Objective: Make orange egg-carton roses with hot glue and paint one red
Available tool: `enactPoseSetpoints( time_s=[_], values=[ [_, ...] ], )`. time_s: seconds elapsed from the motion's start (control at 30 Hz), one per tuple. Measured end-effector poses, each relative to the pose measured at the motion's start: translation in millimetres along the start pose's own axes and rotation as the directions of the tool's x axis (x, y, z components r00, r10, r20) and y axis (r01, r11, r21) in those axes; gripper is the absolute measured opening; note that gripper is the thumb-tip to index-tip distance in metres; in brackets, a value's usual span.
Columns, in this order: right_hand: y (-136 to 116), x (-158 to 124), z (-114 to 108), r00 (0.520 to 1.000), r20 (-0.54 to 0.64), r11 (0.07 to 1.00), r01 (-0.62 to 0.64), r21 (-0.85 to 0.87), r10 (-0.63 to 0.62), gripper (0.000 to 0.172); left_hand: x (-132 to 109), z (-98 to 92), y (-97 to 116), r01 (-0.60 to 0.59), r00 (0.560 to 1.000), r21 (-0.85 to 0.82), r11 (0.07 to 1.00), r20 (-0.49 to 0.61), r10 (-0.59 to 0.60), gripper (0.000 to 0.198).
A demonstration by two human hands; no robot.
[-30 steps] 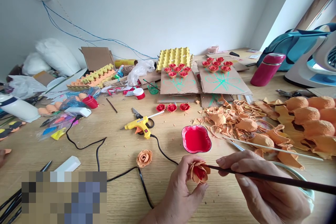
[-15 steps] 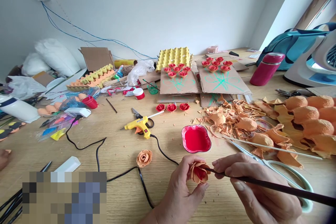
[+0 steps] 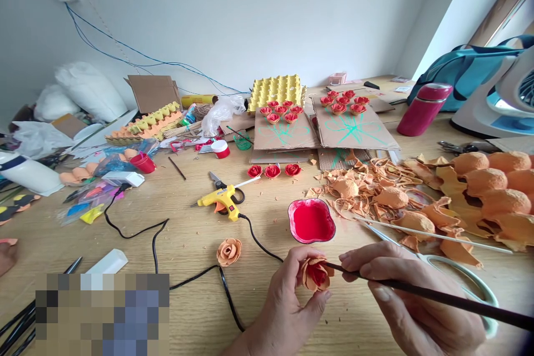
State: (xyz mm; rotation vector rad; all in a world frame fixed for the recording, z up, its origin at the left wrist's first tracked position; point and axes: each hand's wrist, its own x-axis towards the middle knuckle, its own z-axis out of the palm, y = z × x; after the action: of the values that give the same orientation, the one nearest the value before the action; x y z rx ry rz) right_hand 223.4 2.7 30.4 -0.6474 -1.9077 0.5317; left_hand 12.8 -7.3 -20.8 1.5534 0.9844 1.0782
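My left hand (image 3: 287, 306) is closed around a small orange paper rose (image 3: 316, 273) whose centre is painted red. My right hand (image 3: 411, 303) pinches a long dark paintbrush (image 3: 438, 297), and the brush tip touches the rose's petals. Just beyond the rose stands a small dish of red paint (image 3: 311, 221). An unpainted orange rose (image 3: 229, 251) lies on the wooden table (image 3: 183, 245) to the left.
A yellow glue gun (image 3: 221, 198) with a black cord lies mid-table. Three red roses (image 3: 272, 170) sit before cardboard sheets (image 3: 352, 128) holding more. Orange egg-carton scraps (image 3: 387, 194) and scissors (image 3: 446, 272) are at right. Another person's fingertips (image 3: 6, 253) show at far left.
My right hand and the brush have shifted slightly left and back over the rose; more of the rose's centre looks red. My left hand has stayed put.
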Motion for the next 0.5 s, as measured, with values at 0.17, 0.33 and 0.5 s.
enactPoseSetpoints(
  time_s=[0.17,0.33,0.5],
  values=[
    [-1.9,7.4,3.1,0.999,0.025,0.999,0.036,-0.027,-0.035,0.016,0.9,-0.1,2.3,0.005,1.0,-0.013,1.0,0.016,-0.004,0.047],
    [-1.4,1.2,1.0,1.0,0.016,0.998,-0.018,0.054,0.017,0.015,0.0,-0.1,2.0,0.011,1.0,-0.008,1.0,-0.004,-0.011,0.047],
    [-4.3,1.7,-1.9,0.999,-0.035,0.997,0.015,0.072,-0.012,0.013,0.0,-0.1,-1.8,0.021,0.999,-0.046,0.999,-0.026,-0.022,0.046]
  ],
)
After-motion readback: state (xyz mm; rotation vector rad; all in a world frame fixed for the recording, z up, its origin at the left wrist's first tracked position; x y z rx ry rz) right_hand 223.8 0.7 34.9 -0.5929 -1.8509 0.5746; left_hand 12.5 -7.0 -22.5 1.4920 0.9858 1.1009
